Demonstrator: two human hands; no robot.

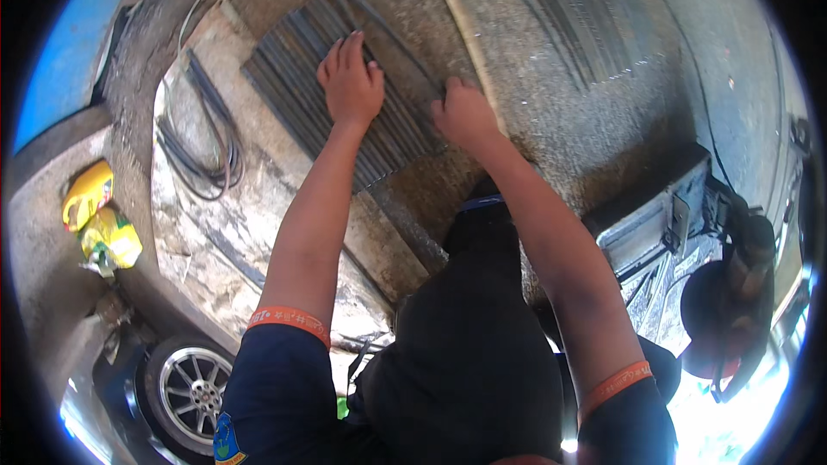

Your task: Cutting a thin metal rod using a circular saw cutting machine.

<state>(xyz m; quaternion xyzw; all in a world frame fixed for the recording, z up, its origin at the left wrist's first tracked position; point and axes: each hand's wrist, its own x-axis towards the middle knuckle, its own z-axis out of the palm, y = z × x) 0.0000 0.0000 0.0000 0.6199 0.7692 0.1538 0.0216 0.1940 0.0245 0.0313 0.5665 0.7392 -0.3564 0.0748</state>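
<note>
Dark metal bars (297,77) lie side by side in a flat row on the floor. My left hand (353,86) rests on the upper part of this row, fingers stretched out across the bars. Along the row's right side, one single metal bar (392,30) lies at a slight angle, apart from the others at its near end. That near end meets my right hand (467,114), whose fingers are closed on it. The bar's tip is hidden by the fingers.
More long metal strips (594,26) lie at the far right. A looped dark cable (226,159) rests on a stained board (258,198) at left. Beyond are a yellow jug (89,195), a yellow bag (114,239) and a car wheel (194,387). A dark machine (732,293) stands at right.
</note>
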